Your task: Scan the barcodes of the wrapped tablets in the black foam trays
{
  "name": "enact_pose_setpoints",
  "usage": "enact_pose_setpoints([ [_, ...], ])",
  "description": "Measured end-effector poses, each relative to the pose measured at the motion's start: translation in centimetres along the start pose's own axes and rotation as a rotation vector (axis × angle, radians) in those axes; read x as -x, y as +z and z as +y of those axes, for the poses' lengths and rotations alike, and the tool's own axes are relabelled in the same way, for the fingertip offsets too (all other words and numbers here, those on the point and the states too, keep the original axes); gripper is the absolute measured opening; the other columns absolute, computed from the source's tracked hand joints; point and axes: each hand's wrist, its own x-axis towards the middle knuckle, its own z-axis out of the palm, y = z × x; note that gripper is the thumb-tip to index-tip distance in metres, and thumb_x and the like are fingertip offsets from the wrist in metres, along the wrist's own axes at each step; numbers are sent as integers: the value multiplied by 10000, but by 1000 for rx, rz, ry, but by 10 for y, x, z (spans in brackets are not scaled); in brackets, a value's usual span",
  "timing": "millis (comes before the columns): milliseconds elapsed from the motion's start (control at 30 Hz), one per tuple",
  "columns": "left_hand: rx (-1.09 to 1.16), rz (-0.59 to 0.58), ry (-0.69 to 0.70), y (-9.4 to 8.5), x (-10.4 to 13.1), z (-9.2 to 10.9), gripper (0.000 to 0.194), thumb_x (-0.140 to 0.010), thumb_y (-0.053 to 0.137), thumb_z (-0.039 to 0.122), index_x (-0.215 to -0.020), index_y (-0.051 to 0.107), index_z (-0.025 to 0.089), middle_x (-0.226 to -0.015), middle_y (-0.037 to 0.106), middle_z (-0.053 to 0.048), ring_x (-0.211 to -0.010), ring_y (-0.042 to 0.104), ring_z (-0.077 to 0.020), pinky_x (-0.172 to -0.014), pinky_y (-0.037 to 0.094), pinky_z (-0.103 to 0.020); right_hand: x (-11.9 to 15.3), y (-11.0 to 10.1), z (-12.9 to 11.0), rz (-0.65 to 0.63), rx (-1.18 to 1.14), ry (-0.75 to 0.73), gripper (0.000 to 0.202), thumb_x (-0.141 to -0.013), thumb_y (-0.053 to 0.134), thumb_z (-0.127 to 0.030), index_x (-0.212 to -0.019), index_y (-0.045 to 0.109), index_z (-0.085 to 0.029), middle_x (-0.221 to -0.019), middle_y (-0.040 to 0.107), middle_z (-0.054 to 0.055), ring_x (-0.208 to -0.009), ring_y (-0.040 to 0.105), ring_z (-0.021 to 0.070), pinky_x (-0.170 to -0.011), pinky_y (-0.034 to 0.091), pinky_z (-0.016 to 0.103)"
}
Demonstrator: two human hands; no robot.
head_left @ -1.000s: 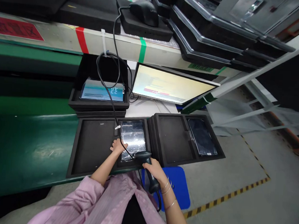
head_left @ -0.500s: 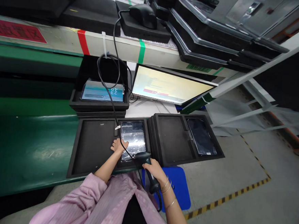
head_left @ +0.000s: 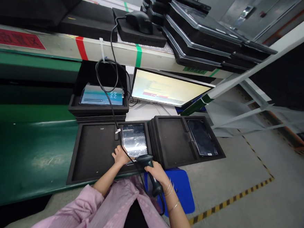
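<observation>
Right fingers: wrapped round the grip of the barcode scanner (head_left: 151, 173), right hand (head_left: 158, 173) fully loaded.
Left fingers: spread, not closed on anything visible; left hand (head_left: 121, 156) at the near-left edge of the wrapped tablet (head_left: 133, 140), contact unclear.
Scanner: head over the tablet's near-right corner, handle angled down toward the body.
Wrapped tablet: lies flat in the right compartment of the foam tray (head_left: 94, 151), glare on its film.
Foam tray: left compartment bare, on the green surface (head_left: 35, 147).
Cable (head_left: 110, 102): loops down from the shelf (head_left: 120, 51), crosses the wrapped tablet by the left hand.
Right tray stack (head_left: 174, 141): just beside the foam tray; dark tablet (head_left: 202, 138) in its right compartment.
Rear tray stack (head_left: 100, 112): behind the foam tray, holds a lit tablet (head_left: 102, 96).
Monitor (head_left: 169, 89): on, tilted, behind the trays.
Mouse (head_left: 139, 21): on a foam block, up on the shelf.
</observation>
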Motion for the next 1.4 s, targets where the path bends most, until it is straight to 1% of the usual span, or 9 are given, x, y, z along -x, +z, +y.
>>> enact_pose_setpoints([
  [100, -108, 56, 89, 10, 9, -7, 974, -525, 779, 443, -1307, 294, 123, -1321, 370, -209, -1199, 358, -319, -1001, 282, -516, -2, -1, 0, -5, -3, 12, 223, -670, 512, -297, -707, 612, -101, -710, 594, 44, -683, 506, 131, -600, 322, 201],
  [267, -156, 33, 137, 13, 6, -13, 1112, -504, 798, 460, -1374, 200, 108, -1341, 339, -216, -1199, 341, -325, -1006, 267, -542, -4, -1, 0, -21, -8, 6, 223, -665, 522, -291, -729, 618, -99, -735, 602, 45, -690, 508, 129, -610, 333, 198],
  [400, -173, 22, 131, 12, 6, -13, 1089, -510, 794, 450, -1372, 218, 117, -1359, 315, -215, -1215, 322, -334, -1013, 247, -565, -5, -1, 0, -32, -9, 2, 213, -664, 525, -283, -724, 613, -99, -725, 593, 41, -682, 501, 124, -605, 331, 197],
  [633, -161, 14, 128, 9, 9, -11, 1039, -527, 792, 432, -1362, 249, 135, -1364, 315, -215, -1212, 324, -332, -1010, 244, -563, -5, 1, 2, -27, -8, 3, 191, -671, 512, -279, -660, 587, -104, -665, 558, 29, -648, 475, 112, -579, 302, 196],
  [867, -159, -4, 121, 9, 8, -9, 1149, -492, 810, 432, -1390, 168, 113, -1350, 314, -225, -1214, 313, -336, -1005, 242, -568, -3, 0, 0, -28, -27, 17, 201, -668, 530, -278, -713, 614, -101, -713, 585, 35, -660, 483, 111, -600, 328, 194],
  [1000, -156, 4, 131, 9, 9, -9, 1114, -505, 807, 435, -1385, 188, 147, -1349, 317, -214, -1207, 319, -332, -998, 245, -574, -2, 2, -2, -41, -35, 27, 167, -661, 525, -252, -667, 600, -103, -664, 569, 25, -632, 478, 105, -578, 316, 191],
  [1133, -164, 12, 142, 10, 8, -11, 1095, -520, 795, 460, -1383, 198, 149, -1356, 312, -215, -1214, 311, -343, -997, 239, -586, -1, 4, -2, -43, -41, 32, 158, -664, 531, -252, -644, 585, -105, -653, 565, 23, -637, 485, 106, -567, 312, 189],
  [1300, -169, 10, 150, 10, 7, -12, 1112, -524, 788, 465, -1394, 172, 148, -1363, 305, -213, -1220, 306, -340, -1001, 233, -587, -2, 4, 0, -33, -44, 27, 185, -670, 541, -263, -720, 611, -99, -714, 589, 29, -681, 505, 116, -586, 328, 190],
  [1400, -177, 0, 143, 10, 6, -12, 1135, -522, 788, 464, -1401, 150, 131, -1374, 294, -221, -1222, 294, -334, -1005, 230, -589, -2, 3, 1, -34, -38, 22, 194, -674, 538, -266, -718, 620, -96, -700, 585, 30, -677, 506, 119, -589, 330, 196],
])
